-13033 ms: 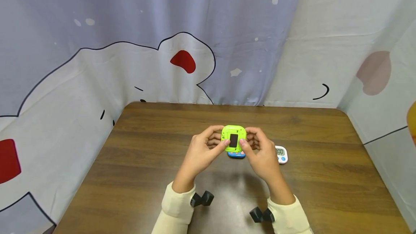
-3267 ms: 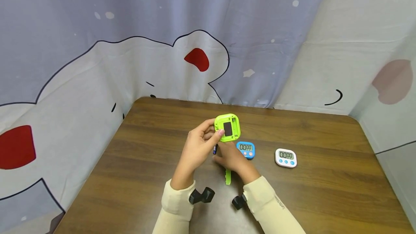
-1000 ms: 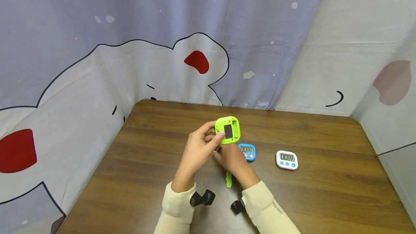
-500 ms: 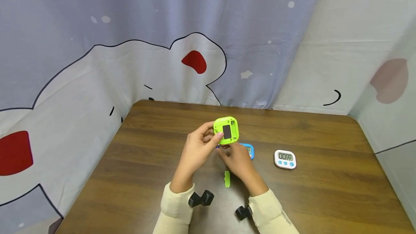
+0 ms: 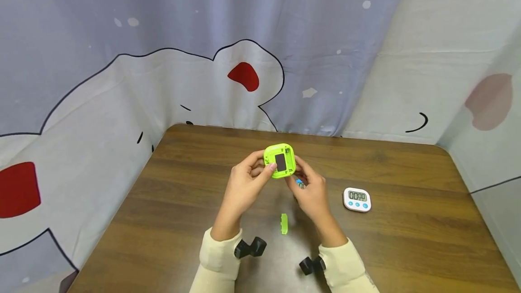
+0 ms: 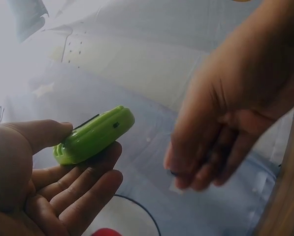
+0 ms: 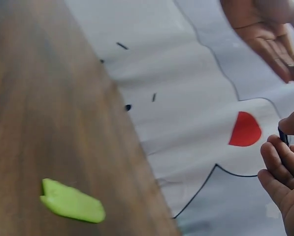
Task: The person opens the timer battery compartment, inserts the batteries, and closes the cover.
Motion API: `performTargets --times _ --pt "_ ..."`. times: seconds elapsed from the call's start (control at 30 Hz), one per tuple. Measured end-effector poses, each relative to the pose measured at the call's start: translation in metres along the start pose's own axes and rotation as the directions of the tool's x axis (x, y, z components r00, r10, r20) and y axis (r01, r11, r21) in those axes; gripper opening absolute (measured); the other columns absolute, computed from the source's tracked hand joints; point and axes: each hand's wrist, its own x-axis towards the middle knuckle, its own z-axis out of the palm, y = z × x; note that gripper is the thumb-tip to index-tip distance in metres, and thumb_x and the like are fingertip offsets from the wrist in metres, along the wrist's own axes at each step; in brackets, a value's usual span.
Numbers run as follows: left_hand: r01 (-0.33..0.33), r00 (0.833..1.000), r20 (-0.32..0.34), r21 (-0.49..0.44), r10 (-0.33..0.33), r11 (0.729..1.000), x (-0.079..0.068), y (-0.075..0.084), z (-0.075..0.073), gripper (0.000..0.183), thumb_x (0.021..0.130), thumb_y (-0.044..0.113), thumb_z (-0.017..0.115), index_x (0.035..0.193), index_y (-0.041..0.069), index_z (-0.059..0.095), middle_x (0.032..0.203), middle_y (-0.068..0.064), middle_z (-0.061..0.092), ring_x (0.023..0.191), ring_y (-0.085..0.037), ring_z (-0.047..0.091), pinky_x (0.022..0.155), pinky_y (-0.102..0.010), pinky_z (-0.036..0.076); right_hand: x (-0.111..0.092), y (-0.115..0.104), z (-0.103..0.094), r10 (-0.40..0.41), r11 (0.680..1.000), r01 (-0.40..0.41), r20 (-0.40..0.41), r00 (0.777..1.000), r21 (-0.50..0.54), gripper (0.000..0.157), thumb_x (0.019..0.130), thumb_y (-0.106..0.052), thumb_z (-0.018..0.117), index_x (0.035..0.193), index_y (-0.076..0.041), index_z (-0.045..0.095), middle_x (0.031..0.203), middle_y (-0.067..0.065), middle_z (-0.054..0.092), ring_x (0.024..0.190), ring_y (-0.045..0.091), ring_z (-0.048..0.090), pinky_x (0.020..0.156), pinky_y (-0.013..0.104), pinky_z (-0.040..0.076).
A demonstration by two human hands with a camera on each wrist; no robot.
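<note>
My left hand (image 5: 247,180) grips a lime-green digital timer (image 5: 281,162) above the table, thumb on its back and fingers behind. The back faces up toward me, its battery compartment uncovered beside a dark rectangular patch. Close to the timer's right edge is my right hand (image 5: 312,193). In the right wrist view its thumb and fingers pinch a small dark-blue battery (image 7: 283,136), mostly hidden by the fingers. The left wrist view shows a gap between the right hand (image 6: 215,137) and the timer (image 6: 95,135). A green battery cover (image 5: 284,224) lies on the table below the hands.
A blue timer (image 5: 300,183) lies on the wooden table (image 5: 187,211), largely behind my right hand. Farther right lies a white timer (image 5: 357,200) with its display up. A printed curtain (image 5: 163,89) hangs along the table's back and sides.
The battery cover, on the timer at first, now lies on the table. My right hand has risen from the tabletop behind the timer to its right side, bringing up the battery. My left hand keeps its grip.
</note>
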Motion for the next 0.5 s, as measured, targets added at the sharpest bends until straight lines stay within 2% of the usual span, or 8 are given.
performTargets --times 0.1,0.23,0.37,0.5 --pt "-0.009 1.000 -0.015 -0.012 0.008 1.000 0.002 -0.010 -0.001 0.037 0.093 0.023 0.069 0.126 0.008 0.062 0.100 -0.010 0.071 0.088 -0.017 0.071 0.077 -0.034 0.057 0.004 -0.021 -0.008 -0.009 0.995 0.008 0.004 1.000 0.100 0.050 0.084 0.011 0.069 0.132 0.006 0.056 0.101 0.020 0.069 0.094 0.024 0.067 0.084 0.038 0.055" --pt "-0.022 0.999 -0.028 -0.012 0.021 1.000 0.004 -0.015 -0.002 0.039 0.092 0.032 0.069 0.125 0.012 0.063 0.097 -0.006 0.072 0.086 -0.014 0.071 0.076 -0.034 0.057 0.007 -0.042 -0.018 -0.004 0.987 0.005 -0.005 1.000 0.161 0.050 0.084 0.017 0.064 0.133 0.011 0.052 0.103 0.028 0.065 0.097 0.023 0.064 0.088 0.037 0.053" --pt "-0.022 0.999 -0.032 0.007 0.023 1.000 0.005 -0.017 -0.001 0.041 0.091 0.038 0.068 0.123 0.013 0.063 0.095 -0.004 0.072 0.084 -0.013 0.071 0.075 -0.032 0.057 0.008 -0.051 -0.025 -0.025 0.985 0.026 -0.007 1.000 0.171 0.051 0.085 0.018 0.062 0.134 0.012 0.050 0.105 0.029 0.064 0.100 0.031 0.064 0.089 0.033 0.053" --pt "-0.005 1.000 -0.024 0.018 0.006 1.000 0.006 -0.018 0.001 0.039 0.092 0.036 0.068 0.123 0.011 0.063 0.096 -0.003 0.072 0.084 -0.012 0.071 0.074 -0.032 0.057 0.008 -0.059 -0.029 -0.109 0.992 0.111 -0.020 0.994 0.067 0.053 0.083 0.018 0.064 0.134 0.009 0.052 0.103 0.023 0.065 0.100 0.035 0.064 0.090 0.035 0.052"
